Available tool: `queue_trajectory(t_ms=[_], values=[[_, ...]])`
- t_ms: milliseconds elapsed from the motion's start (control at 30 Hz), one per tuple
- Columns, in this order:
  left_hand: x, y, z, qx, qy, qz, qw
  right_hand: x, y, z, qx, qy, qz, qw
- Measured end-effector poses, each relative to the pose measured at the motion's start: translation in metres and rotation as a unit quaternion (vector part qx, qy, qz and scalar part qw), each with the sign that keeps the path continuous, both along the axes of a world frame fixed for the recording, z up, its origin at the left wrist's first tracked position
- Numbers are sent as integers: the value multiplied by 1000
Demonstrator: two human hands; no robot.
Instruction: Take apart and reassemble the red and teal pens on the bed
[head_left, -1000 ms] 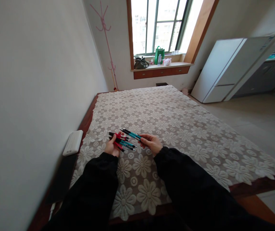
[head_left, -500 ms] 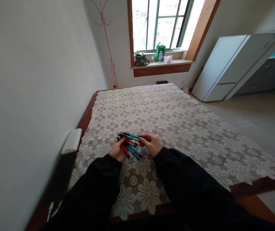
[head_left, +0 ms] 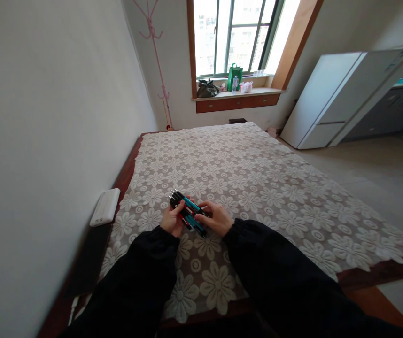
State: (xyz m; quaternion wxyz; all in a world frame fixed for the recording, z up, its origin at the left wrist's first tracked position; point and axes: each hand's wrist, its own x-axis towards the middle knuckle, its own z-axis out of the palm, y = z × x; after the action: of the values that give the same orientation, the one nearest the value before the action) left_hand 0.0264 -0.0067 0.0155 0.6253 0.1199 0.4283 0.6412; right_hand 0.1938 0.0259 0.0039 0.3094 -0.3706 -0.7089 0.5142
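A bundle of several red and teal pens [head_left: 186, 211] with black tips is held between both hands, just above a table covered by a white lace cloth with flower patterns [head_left: 258, 188]. My left hand [head_left: 172, 221] grips the bundle from the left, thumb on top. From the right, my right hand [head_left: 215, 218] closes its fingers on the same pens. The tips point up and to the left. Both arms wear black sleeves.
A white flat box [head_left: 105, 207] lies at the table's left edge by the wall [head_left: 46, 117]. A pink coat stand [head_left: 157, 61] is in the far corner. Bags sit on the window sill [head_left: 235, 91]. A white fridge [head_left: 328, 101] leans at right.
The pens were spread in two groups, teal ones in my right hand. Both hands have come together and the pens are now gathered into one tight bundle.
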Motion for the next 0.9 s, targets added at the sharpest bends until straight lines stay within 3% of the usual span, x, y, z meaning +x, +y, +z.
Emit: queue_trajectory(t_ms=[133,333,600,700,767,900], values=[[-5,3,0,-8,-15,48,999,-1,-4,4,-47,3,57,997],[-12,8,-1,7,-62,123,990,-2,-10,10,-23,-30,84,996],[-41,20,7,-12,-24,223,975,1,-10,11,-46,11,123,991],[-37,20,5,-18,-30,191,981,0,-9,10,-96,84,99,987],[-28,17,1,-14,-24,129,991,0,-5,9,-103,114,48,987],[-10,6,-2,-30,0,11,999,2,2,8,-32,74,-66,995]])
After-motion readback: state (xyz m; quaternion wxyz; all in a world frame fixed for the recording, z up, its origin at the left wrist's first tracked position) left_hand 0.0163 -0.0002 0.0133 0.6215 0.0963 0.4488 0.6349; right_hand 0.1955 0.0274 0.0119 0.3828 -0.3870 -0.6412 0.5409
